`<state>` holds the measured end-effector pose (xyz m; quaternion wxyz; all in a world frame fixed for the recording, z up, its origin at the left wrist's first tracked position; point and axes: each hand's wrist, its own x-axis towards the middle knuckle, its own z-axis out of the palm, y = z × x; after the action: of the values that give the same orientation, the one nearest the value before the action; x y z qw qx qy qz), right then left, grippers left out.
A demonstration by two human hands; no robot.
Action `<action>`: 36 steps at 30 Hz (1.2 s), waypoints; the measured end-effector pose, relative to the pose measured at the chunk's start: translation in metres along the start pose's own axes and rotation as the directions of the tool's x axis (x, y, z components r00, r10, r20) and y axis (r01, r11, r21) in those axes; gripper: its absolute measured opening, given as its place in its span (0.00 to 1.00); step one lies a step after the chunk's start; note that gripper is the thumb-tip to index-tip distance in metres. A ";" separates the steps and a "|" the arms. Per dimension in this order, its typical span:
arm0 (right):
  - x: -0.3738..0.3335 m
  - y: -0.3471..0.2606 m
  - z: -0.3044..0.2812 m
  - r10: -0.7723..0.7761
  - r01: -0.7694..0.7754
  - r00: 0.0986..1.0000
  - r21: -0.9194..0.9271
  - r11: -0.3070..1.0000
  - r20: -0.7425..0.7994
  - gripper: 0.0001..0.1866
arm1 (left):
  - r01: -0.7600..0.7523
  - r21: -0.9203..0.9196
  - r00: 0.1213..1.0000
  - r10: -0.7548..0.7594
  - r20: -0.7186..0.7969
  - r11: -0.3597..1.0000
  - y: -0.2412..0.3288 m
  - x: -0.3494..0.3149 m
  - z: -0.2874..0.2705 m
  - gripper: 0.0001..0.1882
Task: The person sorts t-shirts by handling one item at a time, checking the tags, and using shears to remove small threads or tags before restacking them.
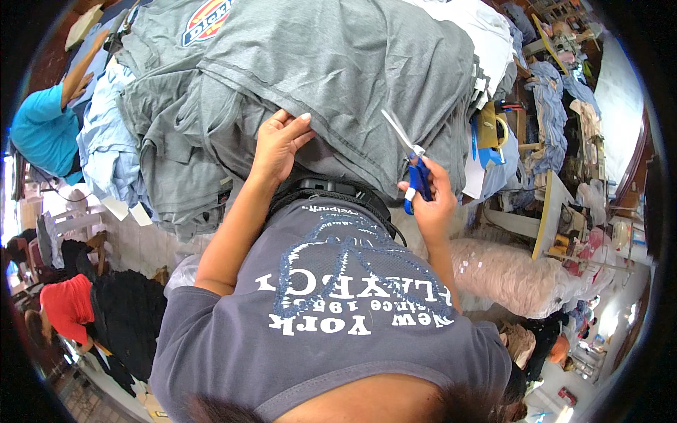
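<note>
A heap of grey T-shirts [331, 67] lies in front of me, the top one spread out with its hem toward me. Thumb and fingers of my left hand [277, 146] pinch that hem near the middle of the heap. To the right, my right hand [437, 204] is wrapped around the blue handles of a pair of scissors [419, 176]. Their silver blades look closed together and point up and left, over the grey cloth. At the upper left of the heap, a shirt carries a red, yellow and blue printed emblem [206, 21].
Light blue garments [106, 134] lie left of the heap, near a person in a blue top [46, 130]. Another person in red [67, 307] is at lower left. White cloth [486, 35] and a tape roll [502, 132] sit right; a wrapped pinkish bundle [501, 275] lies lower right.
</note>
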<state>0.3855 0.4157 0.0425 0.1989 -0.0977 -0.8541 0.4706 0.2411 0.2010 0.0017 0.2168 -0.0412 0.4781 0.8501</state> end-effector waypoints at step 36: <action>0.055 -0.024 0.048 -0.010 0.062 0.937 -0.139 0.988 0.348 0.27 | -0.065 -0.093 0.998 0.065 -0.004 0.994 0.016 0.005 0.005 0.14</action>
<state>0.3156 0.3859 0.0541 0.0462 -0.0123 -0.9098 0.4123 0.2306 0.1999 0.0152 0.1868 -0.0361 0.4390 0.8781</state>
